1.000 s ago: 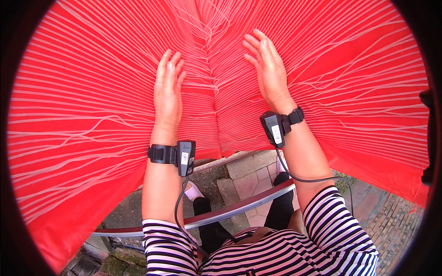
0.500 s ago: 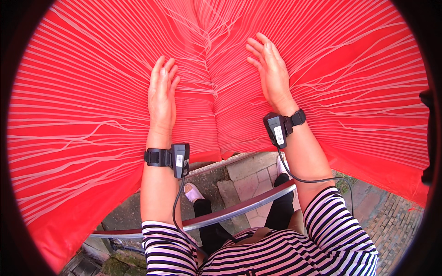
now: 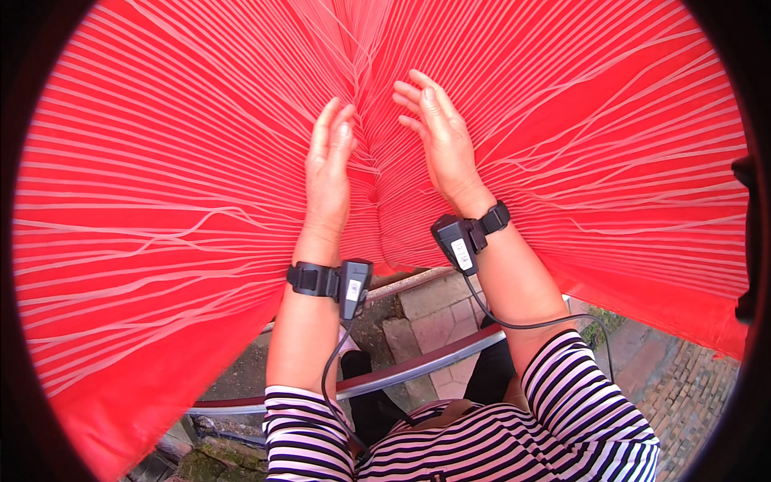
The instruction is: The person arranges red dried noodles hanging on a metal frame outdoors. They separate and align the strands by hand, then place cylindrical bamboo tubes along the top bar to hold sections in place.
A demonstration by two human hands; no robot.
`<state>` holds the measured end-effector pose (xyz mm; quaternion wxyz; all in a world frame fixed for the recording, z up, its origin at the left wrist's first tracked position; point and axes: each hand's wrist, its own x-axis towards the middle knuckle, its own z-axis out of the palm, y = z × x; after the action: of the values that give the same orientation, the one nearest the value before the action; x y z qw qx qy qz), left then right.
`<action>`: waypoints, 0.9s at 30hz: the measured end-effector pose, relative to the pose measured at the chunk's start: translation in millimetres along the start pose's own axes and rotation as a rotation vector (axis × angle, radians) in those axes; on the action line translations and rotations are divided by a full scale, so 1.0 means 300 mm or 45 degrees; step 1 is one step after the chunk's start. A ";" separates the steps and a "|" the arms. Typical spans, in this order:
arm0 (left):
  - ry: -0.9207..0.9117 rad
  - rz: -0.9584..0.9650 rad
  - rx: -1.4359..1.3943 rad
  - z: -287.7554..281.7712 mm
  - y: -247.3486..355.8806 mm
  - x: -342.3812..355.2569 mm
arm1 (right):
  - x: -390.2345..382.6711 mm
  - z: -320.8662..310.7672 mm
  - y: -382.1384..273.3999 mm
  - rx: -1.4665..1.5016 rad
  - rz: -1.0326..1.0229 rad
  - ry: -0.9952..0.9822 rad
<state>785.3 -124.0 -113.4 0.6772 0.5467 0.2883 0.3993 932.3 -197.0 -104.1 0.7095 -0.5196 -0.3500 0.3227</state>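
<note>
A wide red cloth [image 3: 112,414] spreads before me, covered with many long, thin, pale strands [image 3: 185,145] lying side by side. What the strands are made of I cannot tell. They converge on a fold in the middle, where they bunch and cross. My left hand [image 3: 328,181] is just left of this fold, fingers stretched and palm turned inward. Opposite it, my right hand [image 3: 450,153] has its fingers extended and slightly spread, its palm facing the left one. Both hands rest at the strands beside the fold, and neither grips anything.
A curved metal rail [image 3: 422,365] with a reddish top runs between the cloth and my body. Below are stone paving [image 3: 434,329] and, at right, brick ground [image 3: 683,402]. Each wrist wears a black strapped device [image 3: 354,289] with a cable.
Both hands have moved inward toward the fold, the left one going right and the right one going left. The cloth and strands between them are drawn closer together.
</note>
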 end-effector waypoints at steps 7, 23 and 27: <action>-0.038 0.356 0.139 0.213 0.095 0.052 | 0.005 0.012 -0.037 0.093 0.054 0.012; -0.125 0.294 -0.309 0.129 0.170 0.351 | 0.013 0.081 -0.082 0.279 -0.060 -0.006; -0.112 0.283 -0.273 0.102 0.198 0.364 | 0.115 0.146 -0.120 0.229 -0.417 0.121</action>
<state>853.5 -41.1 -43.6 0.6955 0.5166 0.1518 0.4758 918.2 -155.4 -54.5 0.8118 -0.4049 -0.3657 0.2081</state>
